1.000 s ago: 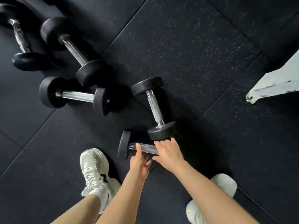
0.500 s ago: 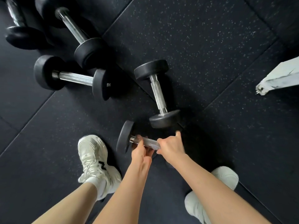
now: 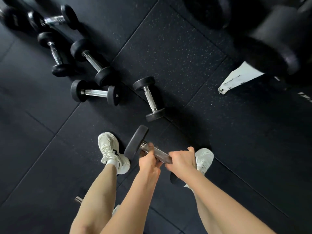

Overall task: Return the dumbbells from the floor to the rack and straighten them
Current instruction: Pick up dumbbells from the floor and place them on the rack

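Now that both hands have closed round its chrome handle, the dumbbell (image 3: 160,154) is off the floor, where it lay half a second ago, and hangs near, between the white shoes (image 3: 111,151). The left hand (image 3: 149,159) grips beside the left head. The right hand (image 3: 182,160) wraps the other end, mostly hiding the right head. The lift is done and the carry remains: the rack (image 3: 239,78), probably the blurred mass far right, awaits. Another dumbbell (image 3: 149,98) lies just beyond, and a cluster of dumbbells (image 3: 93,92) further left.
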`<state>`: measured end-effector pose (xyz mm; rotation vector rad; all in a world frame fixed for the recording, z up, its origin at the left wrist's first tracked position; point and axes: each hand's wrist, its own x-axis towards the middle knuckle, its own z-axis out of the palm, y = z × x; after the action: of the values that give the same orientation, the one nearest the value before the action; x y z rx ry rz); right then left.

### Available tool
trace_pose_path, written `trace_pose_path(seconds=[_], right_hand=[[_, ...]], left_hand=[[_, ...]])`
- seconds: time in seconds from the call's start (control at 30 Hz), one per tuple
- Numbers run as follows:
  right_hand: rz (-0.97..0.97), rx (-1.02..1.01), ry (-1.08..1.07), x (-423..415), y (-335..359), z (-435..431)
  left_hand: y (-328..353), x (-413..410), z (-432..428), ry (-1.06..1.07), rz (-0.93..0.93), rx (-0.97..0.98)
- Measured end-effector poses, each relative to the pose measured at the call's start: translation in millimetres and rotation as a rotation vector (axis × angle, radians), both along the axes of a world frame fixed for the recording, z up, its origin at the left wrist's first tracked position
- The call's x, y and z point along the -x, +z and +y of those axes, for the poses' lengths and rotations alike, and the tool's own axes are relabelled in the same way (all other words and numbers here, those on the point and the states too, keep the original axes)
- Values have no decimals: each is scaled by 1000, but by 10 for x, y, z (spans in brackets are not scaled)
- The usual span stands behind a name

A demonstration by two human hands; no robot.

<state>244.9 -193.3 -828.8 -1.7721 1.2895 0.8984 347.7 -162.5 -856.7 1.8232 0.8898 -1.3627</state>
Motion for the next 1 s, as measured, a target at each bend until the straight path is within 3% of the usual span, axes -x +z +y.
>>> trace_pose_path(seconds=[0.5,0.67,1.0], right_hand=[[-90,218,-266,1607,3508,-788],[-125,188,-498,2008,4141,-1223],[-211,289,-777,2377,4619,-2658]], left_hand=[[3474,1469,-1260,-296,4,141],[4077,1854,-1807,-420,-71,264],[4594,2314,-3570,-719,-122,385]])
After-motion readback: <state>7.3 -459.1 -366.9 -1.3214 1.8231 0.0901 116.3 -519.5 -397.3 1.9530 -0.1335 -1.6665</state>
